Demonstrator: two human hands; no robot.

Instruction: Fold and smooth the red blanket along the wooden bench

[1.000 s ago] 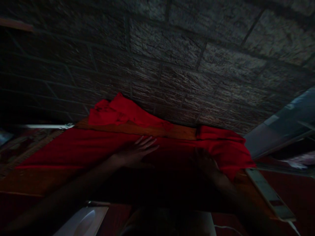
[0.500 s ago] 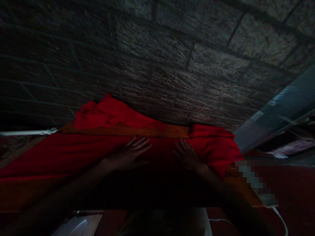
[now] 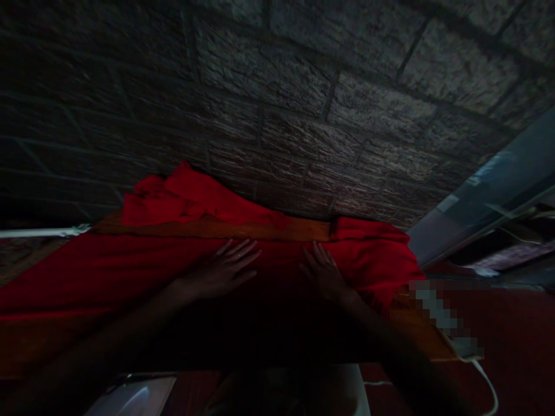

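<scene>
A red cloth point(image 3: 108, 268) is spread over a wooden table point(image 3: 277, 230) that stands against a dark brick wall. My left hand point(image 3: 221, 268) lies flat on the cloth near its middle, fingers stretched out and apart. My right hand point(image 3: 323, 271) rests flat on the cloth a little to the right, fingers also extended. Neither hand holds anything. A bunched part of the cloth point(image 3: 182, 196) rises against the wall at the back left, and another fold point(image 3: 377, 254) hangs off the right end.
The scene is very dark. A pale object point(image 3: 134, 396) lies at the bottom left near my body. A white cable point(image 3: 485, 381) trails at the lower right beside a blurred-out patch. A grey slanted surface point(image 3: 485, 196) stands at the right.
My right hand came forward out of the shadow and settled flat on the cloth beside my left hand. The view shifted slightly to the left.
</scene>
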